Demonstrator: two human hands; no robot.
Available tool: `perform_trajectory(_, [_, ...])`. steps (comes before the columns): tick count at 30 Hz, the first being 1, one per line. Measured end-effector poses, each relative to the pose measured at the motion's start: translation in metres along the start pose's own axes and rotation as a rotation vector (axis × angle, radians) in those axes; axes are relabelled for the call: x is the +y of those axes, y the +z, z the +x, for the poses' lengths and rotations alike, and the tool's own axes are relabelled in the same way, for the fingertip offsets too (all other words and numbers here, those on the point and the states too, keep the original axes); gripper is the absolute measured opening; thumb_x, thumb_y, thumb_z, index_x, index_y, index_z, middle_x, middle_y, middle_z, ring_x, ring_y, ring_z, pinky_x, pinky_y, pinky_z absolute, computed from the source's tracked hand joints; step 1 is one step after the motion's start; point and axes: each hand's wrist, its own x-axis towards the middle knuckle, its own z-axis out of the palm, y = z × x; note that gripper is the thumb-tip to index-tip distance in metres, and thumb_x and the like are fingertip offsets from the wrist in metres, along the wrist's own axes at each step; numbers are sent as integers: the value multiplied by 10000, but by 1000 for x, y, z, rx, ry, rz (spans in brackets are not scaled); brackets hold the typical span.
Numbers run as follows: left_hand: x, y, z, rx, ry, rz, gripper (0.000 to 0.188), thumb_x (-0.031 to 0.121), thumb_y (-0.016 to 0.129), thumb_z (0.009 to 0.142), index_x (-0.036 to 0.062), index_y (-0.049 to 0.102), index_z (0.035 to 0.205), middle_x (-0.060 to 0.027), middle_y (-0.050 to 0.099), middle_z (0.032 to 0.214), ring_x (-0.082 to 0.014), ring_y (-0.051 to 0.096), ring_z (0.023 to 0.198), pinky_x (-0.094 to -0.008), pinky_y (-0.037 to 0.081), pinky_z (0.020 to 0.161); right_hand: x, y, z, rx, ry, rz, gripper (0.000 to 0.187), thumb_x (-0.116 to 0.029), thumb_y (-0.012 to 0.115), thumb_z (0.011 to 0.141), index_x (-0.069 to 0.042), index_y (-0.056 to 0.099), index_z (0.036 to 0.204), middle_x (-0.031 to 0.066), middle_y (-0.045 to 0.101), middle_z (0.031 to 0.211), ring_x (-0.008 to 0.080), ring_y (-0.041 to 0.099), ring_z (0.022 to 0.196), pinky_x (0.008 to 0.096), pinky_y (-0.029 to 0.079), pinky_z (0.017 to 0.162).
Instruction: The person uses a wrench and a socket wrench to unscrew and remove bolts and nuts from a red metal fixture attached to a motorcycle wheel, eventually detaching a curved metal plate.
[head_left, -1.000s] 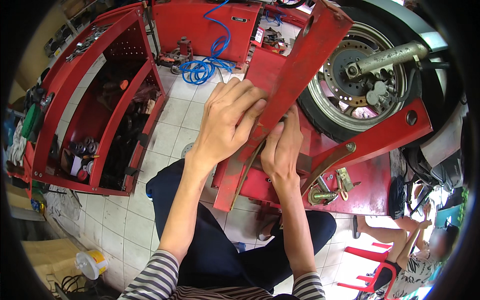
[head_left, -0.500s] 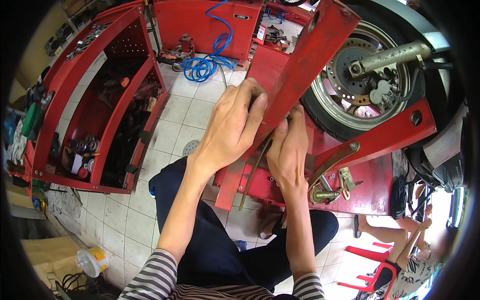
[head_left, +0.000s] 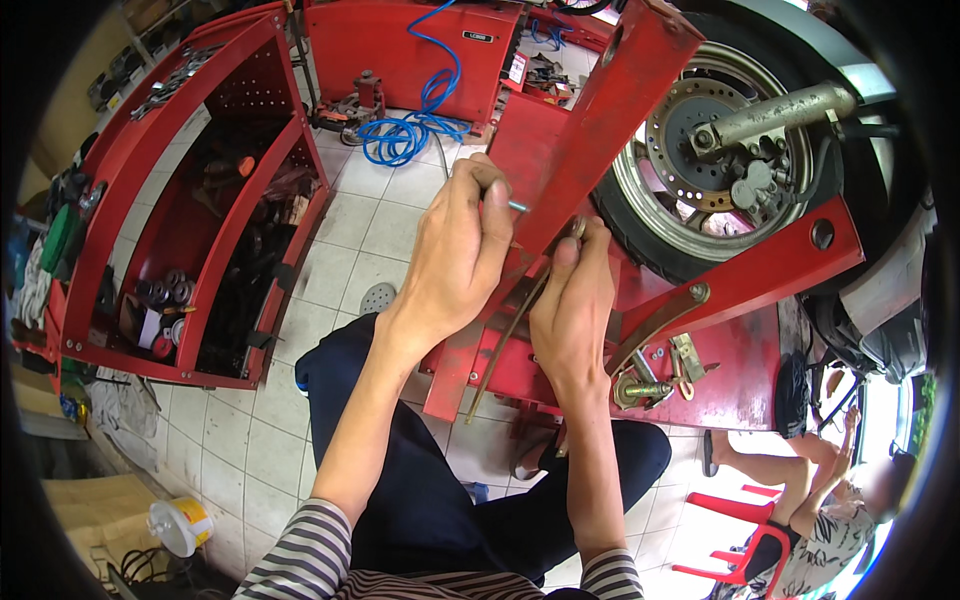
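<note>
My left hand (head_left: 450, 245) is closed around a slim silver bolt (head_left: 518, 207), whose end points at the side of a slanted red steel arm (head_left: 610, 120). On the arm's other side, my right hand (head_left: 572, 315) pinches the round upper end of a narrow, brownish metal strip (head_left: 508, 345). This strip slopes down between my wrists. A similar curved metal strip (head_left: 650, 332) is fastened by a bolt to a second red arm (head_left: 760, 270). Beyond the arms stands a motorcycle wheel (head_left: 700, 140) with a brake disc. My fingers hide most of the bolt.
Loose metal parts (head_left: 645, 390) and small hardware lie on the red platform (head_left: 730, 395). A red tool cart (head_left: 200, 215) stands at left. Blue hose (head_left: 400, 135) is coiled on the tiled floor. At lower right a person (head_left: 800, 480) sits on a red chair (head_left: 735, 505).
My left hand has shifted slightly left, and the bolt's end now shows between it and the red arm. The strip's round upper end has come into view at my right fingers.
</note>
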Motion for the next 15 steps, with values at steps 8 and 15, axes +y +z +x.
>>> perform_trajectory(8, [5,-4,0,215,-123,-89,322,238,286,1085,21,485,952,-58,454,789,-100,423,642,-251,375,573,-4,-12,4,28,21,17,138,-60,419,1005,27,426,1112,210,533,937,375,585,841,427,461,712])
perform_trajectory(15, [46,3,-11,163,35,-468,218,176,321,1069,-5,389,967,-43,461,647,-56,388,473,-223,342,441,-9,-46,5,28,-94,193,81,-4,373,1002,1,412,1072,117,506,972,178,536,640,295,457,586])
